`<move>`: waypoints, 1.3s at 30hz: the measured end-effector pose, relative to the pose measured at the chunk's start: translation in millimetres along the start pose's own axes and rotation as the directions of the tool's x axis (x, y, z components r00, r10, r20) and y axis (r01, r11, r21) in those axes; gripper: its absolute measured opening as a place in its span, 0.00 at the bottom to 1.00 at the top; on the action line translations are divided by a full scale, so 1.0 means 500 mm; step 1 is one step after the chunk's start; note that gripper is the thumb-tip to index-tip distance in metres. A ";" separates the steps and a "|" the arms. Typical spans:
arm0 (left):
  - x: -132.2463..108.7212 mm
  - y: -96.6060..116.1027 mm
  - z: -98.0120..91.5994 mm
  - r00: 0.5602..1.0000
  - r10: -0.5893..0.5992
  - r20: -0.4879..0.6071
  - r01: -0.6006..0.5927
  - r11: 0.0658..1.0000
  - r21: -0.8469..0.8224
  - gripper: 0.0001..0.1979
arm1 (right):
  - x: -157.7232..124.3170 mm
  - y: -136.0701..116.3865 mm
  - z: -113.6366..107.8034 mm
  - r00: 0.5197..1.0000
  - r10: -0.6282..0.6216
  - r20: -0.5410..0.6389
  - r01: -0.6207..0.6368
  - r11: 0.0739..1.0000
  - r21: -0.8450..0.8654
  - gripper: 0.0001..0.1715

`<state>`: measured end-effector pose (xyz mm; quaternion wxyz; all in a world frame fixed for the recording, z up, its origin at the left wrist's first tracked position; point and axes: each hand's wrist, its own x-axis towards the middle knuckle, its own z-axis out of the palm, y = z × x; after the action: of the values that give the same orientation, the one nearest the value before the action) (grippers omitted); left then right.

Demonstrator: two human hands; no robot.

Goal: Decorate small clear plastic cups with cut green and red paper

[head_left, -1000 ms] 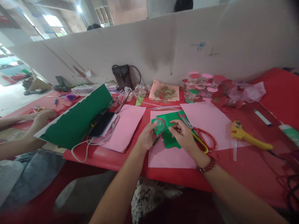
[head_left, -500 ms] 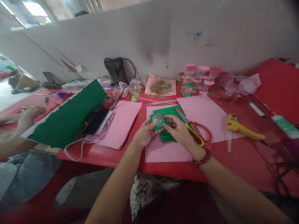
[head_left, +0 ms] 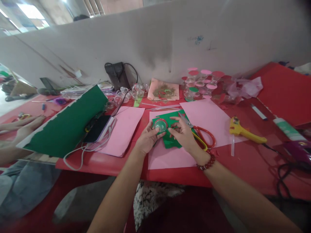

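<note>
A clear, round plastic cup with a red rim (head_left: 160, 125) is held in my left hand (head_left: 147, 139), thumb over it and fingers beneath. Just right of the rim, my right hand (head_left: 182, 134) has its fingers curled toward the thumb; whether something small is pinched there I cannot make out. Under both hands lies green paper (head_left: 173, 142) on a pink sheet (head_left: 170, 161). Scissors (head_left: 206, 132) with red and yellow handles lie beside my right hand, blades pointing up and left.
A yellow glue gun (head_left: 245, 132) lies at right, near a white-green bottle (head_left: 289, 129). Stacked clear cups with coloured discs (head_left: 199, 82) stand behind. A phone (head_left: 98, 128) with a white cable leans by green card (head_left: 65, 126) at left. Another person's hands (head_left: 26, 129) rest far left.
My right fingers have drawn slightly back from the cup, while my left hand still holds it. The view has shifted slightly, moving the table things a little to the left.
</note>
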<state>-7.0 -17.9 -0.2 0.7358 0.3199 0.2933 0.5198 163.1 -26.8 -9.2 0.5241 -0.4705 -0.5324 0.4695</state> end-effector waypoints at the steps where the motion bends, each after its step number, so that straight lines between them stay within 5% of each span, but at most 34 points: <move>1: 0.001 -0.001 0.001 0.999 0.031 0.010 -0.031 0.999 0.034 0.23 | -0.001 0.001 0.001 1.000 -0.002 -0.007 0.002 1.000 -0.011 0.28; 6: -0.002 -0.010 0.009 0.966 0.252 0.056 -0.255 0.895 0.366 0.23 | -0.009 -0.008 0.001 0.996 -0.024 -0.089 0.023 1.000 -0.016 0.30; 14: -0.001 -0.025 -0.002 0.807 0.558 0.194 -0.496 0.463 0.734 0.17 | -0.011 -0.029 0.008 0.969 0.189 0.162 -0.242 0.866 0.438 0.26; 17: 0.007 -0.034 -0.019 0.739 0.572 0.356 -0.543 0.193 0.817 0.19 | -0.007 -0.026 0.008 0.959 0.195 0.207 -0.276 0.815 0.509 0.22; 19: 0.010 -0.037 -0.024 0.717 0.559 0.416 -0.573 0.134 0.809 0.23 | -0.006 -0.024 0.008 0.957 0.189 0.218 -0.278 0.811 0.515 0.19; 22: 0.008 -0.037 -0.021 0.759 0.557 0.338 -0.579 0.338 0.742 0.38 | -0.004 -0.025 0.007 0.951 0.209 0.229 -0.303 0.786 0.539 0.16; 25: 0.003 -0.032 -0.016 0.904 0.399 0.157 -0.415 0.725 0.550 0.51 | -0.004 -0.033 0.005 0.946 0.231 0.228 -0.321 0.768 0.555 0.17; 27: 0.000 -0.030 -0.013 0.970 0.226 0.093 -0.244 0.875 0.419 0.49 | -0.005 -0.039 0.005 0.946 0.236 0.224 -0.322 0.774 0.545 0.18; 31: 0.002 -0.032 -0.008 0.995 0.097 0.032 -0.102 0.929 0.355 0.24 | -0.005 -0.034 0.007 0.956 0.223 0.193 -0.290 0.823 0.489 0.21; 34: 0.005 -0.033 -0.004 0.989 0.144 -0.012 -0.131 0.926 0.355 0.20 | -0.005 -0.022 0.003 0.978 0.189 0.093 -0.210 0.908 0.364 0.22; 37: 0.007 -0.030 -0.003 0.974 0.213 -0.075 -0.173 0.918 0.356 0.23 | -0.008 -0.016 -0.004 0.995 -0.087 -0.046 0.090 0.995 0.052 0.21; 39: 0.006 -0.027 -0.004 0.969 0.227 -0.096 -0.179 0.916 0.360 0.23 | -0.011 -0.016 -0.008 0.941 -0.338 0.005 0.332 0.923 -0.192 0.26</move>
<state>0.2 -18.1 -12.4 0.5877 0.4376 0.3954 0.5539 167.0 -33.2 -2.1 0.5570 -0.4269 -0.6398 0.3135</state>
